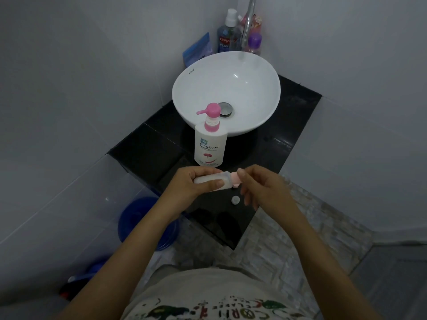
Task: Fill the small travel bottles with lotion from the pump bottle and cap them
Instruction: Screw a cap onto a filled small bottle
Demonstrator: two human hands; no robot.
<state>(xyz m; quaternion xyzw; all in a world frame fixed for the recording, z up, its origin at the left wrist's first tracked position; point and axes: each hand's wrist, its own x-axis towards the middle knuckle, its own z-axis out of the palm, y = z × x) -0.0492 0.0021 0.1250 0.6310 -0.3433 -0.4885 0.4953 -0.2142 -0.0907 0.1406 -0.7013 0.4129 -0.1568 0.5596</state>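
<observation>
A white pump bottle (209,144) with a pink pump head stands upright on the black counter (143,151), just in front of the basin. My left hand (196,183) grips a small translucent travel bottle (208,180), held sideways above the counter's near part. My right hand (261,183) pinches the pink cap (235,179) at that bottle's mouth with thumb and forefinger. A small white round cap (235,200) lies on the counter below my hands.
A white bowl basin (196,88) sits on the counter with a chrome tap (247,26) behind it. Several toiletry bottles (227,33) and a blue pouch (198,50) crowd the back corner. A blue bucket (143,222) stands on the floor to the left.
</observation>
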